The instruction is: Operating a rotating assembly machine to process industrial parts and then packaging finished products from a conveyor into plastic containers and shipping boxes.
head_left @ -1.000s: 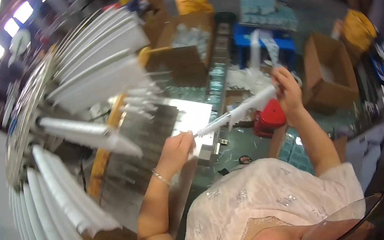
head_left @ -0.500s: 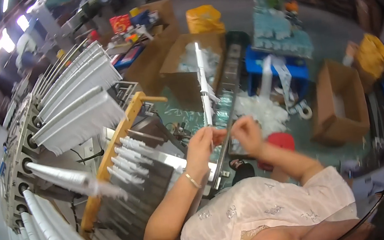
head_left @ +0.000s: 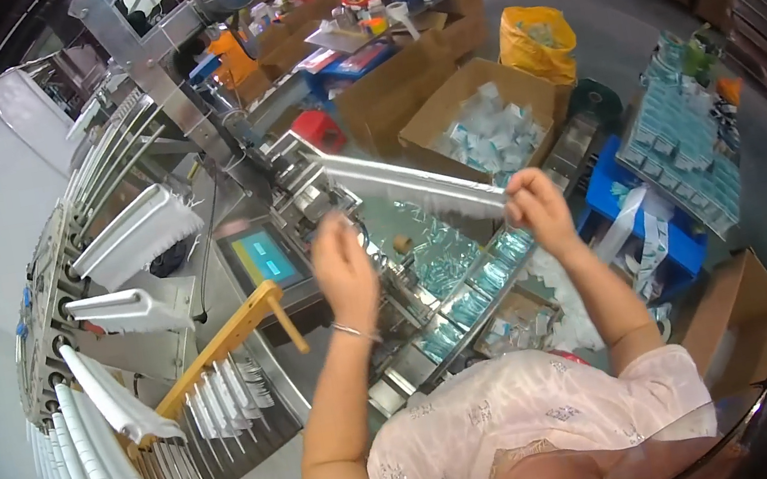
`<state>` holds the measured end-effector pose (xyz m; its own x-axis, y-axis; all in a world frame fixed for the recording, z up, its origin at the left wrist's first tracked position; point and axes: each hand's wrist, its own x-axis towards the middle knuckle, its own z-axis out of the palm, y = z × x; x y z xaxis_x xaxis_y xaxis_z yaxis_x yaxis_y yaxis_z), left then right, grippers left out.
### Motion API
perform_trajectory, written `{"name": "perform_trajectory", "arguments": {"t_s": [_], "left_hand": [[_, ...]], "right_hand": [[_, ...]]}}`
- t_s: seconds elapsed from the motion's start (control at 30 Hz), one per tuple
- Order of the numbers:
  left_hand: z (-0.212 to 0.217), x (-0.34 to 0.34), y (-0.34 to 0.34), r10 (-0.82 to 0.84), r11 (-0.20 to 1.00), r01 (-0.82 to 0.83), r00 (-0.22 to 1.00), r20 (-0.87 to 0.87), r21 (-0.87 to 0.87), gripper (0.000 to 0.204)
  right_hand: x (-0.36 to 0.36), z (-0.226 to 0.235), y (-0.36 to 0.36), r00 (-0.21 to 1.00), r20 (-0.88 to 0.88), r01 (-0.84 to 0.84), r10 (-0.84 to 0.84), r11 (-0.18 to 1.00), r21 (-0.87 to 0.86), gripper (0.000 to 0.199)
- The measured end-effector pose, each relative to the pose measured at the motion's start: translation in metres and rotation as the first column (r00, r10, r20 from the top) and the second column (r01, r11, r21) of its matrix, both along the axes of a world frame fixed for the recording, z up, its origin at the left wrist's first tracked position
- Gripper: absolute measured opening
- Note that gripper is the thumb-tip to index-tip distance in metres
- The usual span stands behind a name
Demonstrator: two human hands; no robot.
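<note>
Above the packing machine [head_left: 316,200], a long white strip of sachets [head_left: 415,183] stretches level between both raised hands. At its far end the right hand [head_left: 536,209] pinches it between closed fingertips. Whether the left hand [head_left: 342,267] grips the near end cannot be told, as its back faces the camera and it is blurred. Below the strip, a conveyor of clear packets [head_left: 473,290] runs diagonally. Beside the left hand sits a small touchscreen [head_left: 265,257]; further left, white strips hang on a round rack [head_left: 107,407]. Behind, an open cardboard box [head_left: 485,121] holds packets.
</note>
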<state>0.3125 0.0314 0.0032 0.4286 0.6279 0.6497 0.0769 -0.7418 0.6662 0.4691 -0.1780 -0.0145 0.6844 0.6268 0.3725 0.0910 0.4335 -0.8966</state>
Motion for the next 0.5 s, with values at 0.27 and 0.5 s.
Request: {"name": "perform_trajectory", "arguments": {"t_s": [0.27, 0.5], "left_hand": [[0.027, 0.029, 0.039, -0.345, 0.933, 0.347, 0.938, -0.036, 0.098, 0.020], [0.003, 0.051, 0.042, -0.339, 0.775, 0.414, 0.910, 0.240, -0.478, 0.016]], "right_hand": [[0.075, 0.044, -0.030, 0.967, -0.131, -0.231, 0.220, 0.970, -0.073, 0.010], [0.128, 0.035, 0.012, 0.988, -0.049, -0.154, 0.149, 0.978, -0.143, 0.011]]}}
